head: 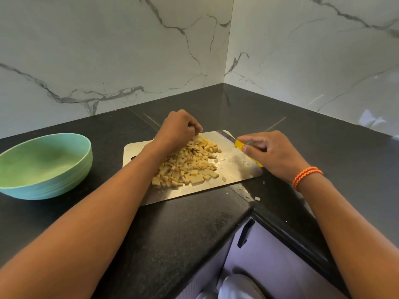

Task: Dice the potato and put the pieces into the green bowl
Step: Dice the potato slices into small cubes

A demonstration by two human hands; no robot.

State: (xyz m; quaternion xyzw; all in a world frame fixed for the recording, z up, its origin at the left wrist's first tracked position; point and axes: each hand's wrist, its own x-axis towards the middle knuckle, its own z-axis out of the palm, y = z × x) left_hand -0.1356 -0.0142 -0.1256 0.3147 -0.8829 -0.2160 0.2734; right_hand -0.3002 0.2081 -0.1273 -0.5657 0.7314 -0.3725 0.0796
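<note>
Diced potato, pale yellow cubes w/ some brown skin bits, lies in a loose heap on a flat shiny steel cutting board, which sits on the black speckled stone countertop in a corner w/ white grey-veined marble walls. A few stray cubes lie off the board's near right corner, on the counter.

Left hand is at the far end of the heap, fingers curled down into the pieces; can't tell if it actually grips any. Right hand, w/ an orange braided band on the wrist, pinches a yellow-handled knife btwn thumb & fingers over the board's right side; blade points away toward the far edge, mostly lost against the steel.

Round green bowl w/ blue-green outside stands on the counter left of the board, apart from it, nothing visible inside. Lilac cabinet front w/ dark handle shows below the counter edge.
</note>
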